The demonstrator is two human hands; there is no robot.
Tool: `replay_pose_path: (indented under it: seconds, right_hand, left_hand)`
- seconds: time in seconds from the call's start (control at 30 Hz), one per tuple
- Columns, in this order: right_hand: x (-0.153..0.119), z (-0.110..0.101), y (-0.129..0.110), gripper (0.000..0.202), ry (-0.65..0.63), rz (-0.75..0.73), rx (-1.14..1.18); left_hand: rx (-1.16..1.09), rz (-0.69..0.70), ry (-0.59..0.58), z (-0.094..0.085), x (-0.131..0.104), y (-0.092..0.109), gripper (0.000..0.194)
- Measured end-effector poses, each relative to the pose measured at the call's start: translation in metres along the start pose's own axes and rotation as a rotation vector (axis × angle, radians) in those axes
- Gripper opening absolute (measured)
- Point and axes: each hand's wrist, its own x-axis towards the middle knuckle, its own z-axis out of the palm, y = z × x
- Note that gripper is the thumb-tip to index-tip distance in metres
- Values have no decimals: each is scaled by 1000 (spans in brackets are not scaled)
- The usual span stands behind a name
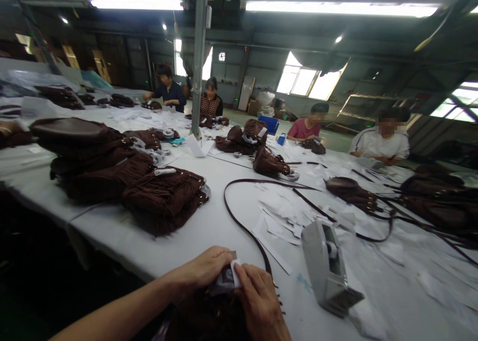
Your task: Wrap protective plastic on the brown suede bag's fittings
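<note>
At the bottom centre, a dark brown bag [209, 313] is close to me at the table's edge, its lower part cut off by the frame. My left hand [205, 269] is closed on its upper part, by a fitting covered in thin translucent wrapping [223, 283]. Between the thumb and fingers of my right hand [259, 293] is a small piece of white paper [236, 274], pressed against that wrapping. A brown strap [242, 221] curves over the table and runs down behind my right hand. To the right stands a grey tape dispenser [315, 259].
Brown bags lie piled [93, 157] at the left, with more bags [436, 199] and straps at the right. Paper scraps [276, 231] litter the white table [209, 231]. A metal post [198, 57] rises mid-table. Several co-workers [381, 144] sit along the far side.
</note>
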Motion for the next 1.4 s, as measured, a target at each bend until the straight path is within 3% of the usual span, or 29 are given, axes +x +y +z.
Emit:
replay_pose_path:
  seconds: [0.27,0.5,0.63,0.8,1.0,1.1,1.4]
  right_hand:
    - [12,-3,-3,37,-163,67,107]
    - [44,-31,-3,32,-588,300,241]
    - [62,-44,-4,29,-682,355,261]
    - [59,-35,-7,24,-611,350,203]
    - [31,-16,-3,22,-306,247,189]
    - [24,-12,-1,24,-242,194,157]
    - [29,-17,-4,31,-180,47,142]
  left_hand:
    - [306,99,139,1,11,-13,34]
    - [430,177,133,6,8,-18,33]
    - [409,194,130,10,8,-16,32]
    - [307,162,117,11,10,-10,31]
    - [88,52,-4,4,-3,-2,21]
    - [11,55,-52,3,-13,1,11]
    - [-85,59,93,9,-11,-9,7]
